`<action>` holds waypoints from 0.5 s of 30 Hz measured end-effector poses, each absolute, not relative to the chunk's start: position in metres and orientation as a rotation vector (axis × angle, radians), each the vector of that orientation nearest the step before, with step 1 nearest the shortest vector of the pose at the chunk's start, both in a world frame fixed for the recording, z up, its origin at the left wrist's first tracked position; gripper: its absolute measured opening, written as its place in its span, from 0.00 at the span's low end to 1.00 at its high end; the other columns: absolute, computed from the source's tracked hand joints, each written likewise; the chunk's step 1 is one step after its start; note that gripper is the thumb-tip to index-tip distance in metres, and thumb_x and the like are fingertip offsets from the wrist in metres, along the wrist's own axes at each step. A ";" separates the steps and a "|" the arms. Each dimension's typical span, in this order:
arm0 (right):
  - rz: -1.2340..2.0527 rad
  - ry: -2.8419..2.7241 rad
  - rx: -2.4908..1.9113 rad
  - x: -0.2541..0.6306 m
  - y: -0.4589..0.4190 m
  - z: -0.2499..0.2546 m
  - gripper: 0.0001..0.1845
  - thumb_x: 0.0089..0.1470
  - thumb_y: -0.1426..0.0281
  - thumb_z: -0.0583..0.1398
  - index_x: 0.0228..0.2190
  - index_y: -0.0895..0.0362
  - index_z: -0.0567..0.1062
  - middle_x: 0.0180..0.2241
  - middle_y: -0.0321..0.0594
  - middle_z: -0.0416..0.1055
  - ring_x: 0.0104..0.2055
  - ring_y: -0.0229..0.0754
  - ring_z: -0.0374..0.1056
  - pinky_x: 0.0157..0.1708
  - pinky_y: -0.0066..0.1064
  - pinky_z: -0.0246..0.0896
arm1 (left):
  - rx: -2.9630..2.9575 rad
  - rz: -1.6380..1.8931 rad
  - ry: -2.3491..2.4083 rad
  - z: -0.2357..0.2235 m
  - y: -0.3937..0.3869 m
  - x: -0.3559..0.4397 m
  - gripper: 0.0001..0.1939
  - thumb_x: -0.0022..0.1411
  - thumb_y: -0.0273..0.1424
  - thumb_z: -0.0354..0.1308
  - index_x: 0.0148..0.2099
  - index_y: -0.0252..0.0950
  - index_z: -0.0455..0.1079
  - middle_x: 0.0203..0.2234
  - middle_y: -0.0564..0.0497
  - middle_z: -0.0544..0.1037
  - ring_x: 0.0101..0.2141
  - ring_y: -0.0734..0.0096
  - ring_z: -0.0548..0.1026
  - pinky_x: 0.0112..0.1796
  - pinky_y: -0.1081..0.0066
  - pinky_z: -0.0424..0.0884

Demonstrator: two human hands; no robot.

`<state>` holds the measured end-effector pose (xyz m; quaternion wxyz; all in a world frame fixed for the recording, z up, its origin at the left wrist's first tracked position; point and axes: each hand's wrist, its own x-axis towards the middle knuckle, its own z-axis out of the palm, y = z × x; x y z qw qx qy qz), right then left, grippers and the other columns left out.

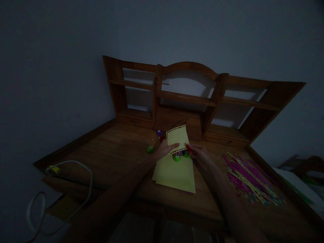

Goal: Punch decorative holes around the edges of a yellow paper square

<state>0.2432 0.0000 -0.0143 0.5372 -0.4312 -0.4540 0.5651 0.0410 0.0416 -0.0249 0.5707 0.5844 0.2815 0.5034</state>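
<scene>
A yellow sheet of paper [178, 137] with rows of punched holes along its edges is raised above the desk. My left hand [164, 150] pinches it at the lower left, thumb on top. At its lower right corner, my right hand [198, 152] closes around a small red craft punch [188, 147], which touches the paper's edge. Just below lies a green craft punch [176, 157] on a stack of yellow sheets [176, 173]. Beside my left hand are another green punch [150, 149], a purple punch [159, 132] and a partly hidden red one [161, 138].
Punched yellow strips [249, 185] and pink paper scraps [241, 168] lie on the right of the wooden desk [116, 152]. A wooden shelf unit [187, 98] stands along the back. A white cable [89, 179] hangs over the left front edge.
</scene>
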 end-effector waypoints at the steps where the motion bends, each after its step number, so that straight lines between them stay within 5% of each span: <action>1: 1.341 -1.079 -1.028 0.244 0.001 -0.015 0.16 0.41 0.59 0.71 0.31 0.55 0.81 0.27 0.40 0.77 0.24 0.40 0.68 0.22 0.29 0.59 | 1.371 1.179 0.651 -0.024 0.041 0.041 0.24 0.52 0.35 0.67 0.50 0.32 0.72 0.48 0.39 0.76 0.44 0.58 0.77 0.45 0.60 0.73; 6: 1.312 -1.063 -1.021 0.244 0.004 -0.015 0.15 0.40 0.60 0.71 0.29 0.57 0.80 0.22 0.37 0.74 0.19 0.34 0.62 0.18 0.26 0.54 | 1.339 1.126 0.665 -0.020 0.036 0.044 0.24 0.51 0.35 0.67 0.50 0.31 0.72 0.48 0.39 0.76 0.44 0.57 0.77 0.45 0.61 0.73; 15: 1.256 -1.023 -0.990 0.238 -0.001 -0.013 0.13 0.36 0.63 0.72 0.25 0.55 0.79 0.26 0.39 0.77 0.27 0.40 0.70 0.26 0.30 0.63 | 1.236 1.118 0.662 -0.011 0.025 0.048 0.24 0.52 0.36 0.67 0.50 0.30 0.71 0.45 0.40 0.78 0.38 0.61 0.78 0.39 0.66 0.75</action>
